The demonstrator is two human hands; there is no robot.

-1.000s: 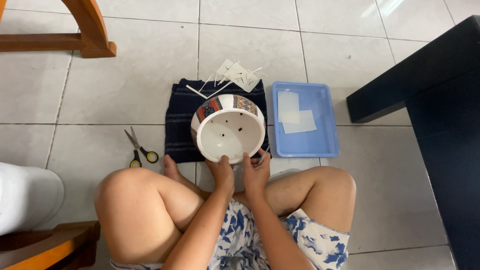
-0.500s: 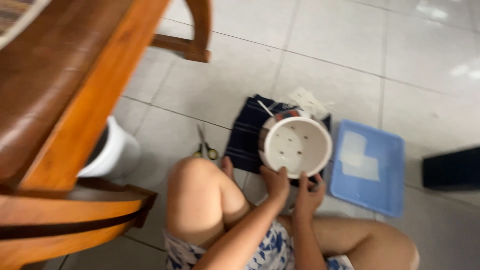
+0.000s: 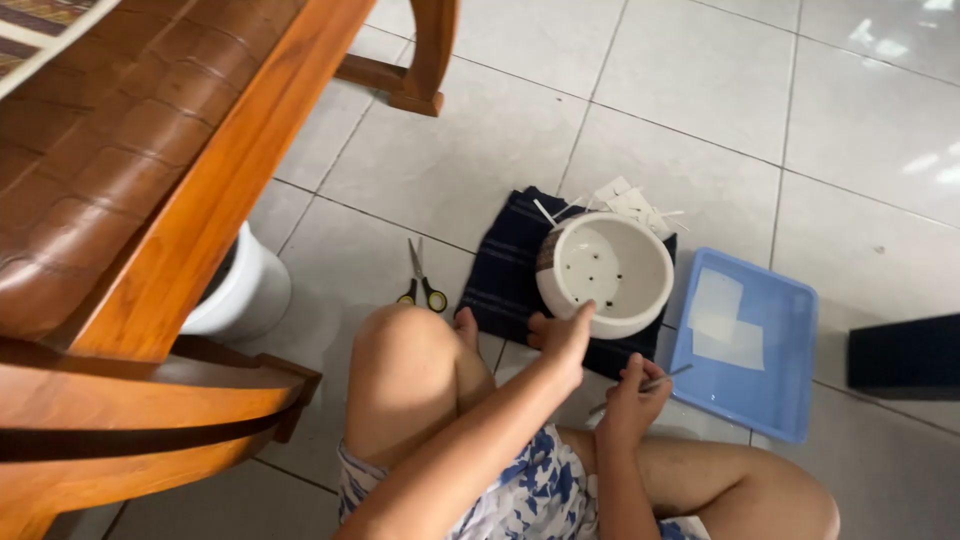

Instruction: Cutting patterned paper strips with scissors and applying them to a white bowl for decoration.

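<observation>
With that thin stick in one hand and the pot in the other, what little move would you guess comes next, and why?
Probably bringing the thin tool up into the white pot. The left hand grips the pot's near rim, tilting its holed inside toward the person, while the right hand holds the tool just below it.

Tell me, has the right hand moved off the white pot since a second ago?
Yes. The right hand has left the white pot rim and pulled back toward the person's lap, now holding a thin metal tool; the left hand is on the rim.
</observation>
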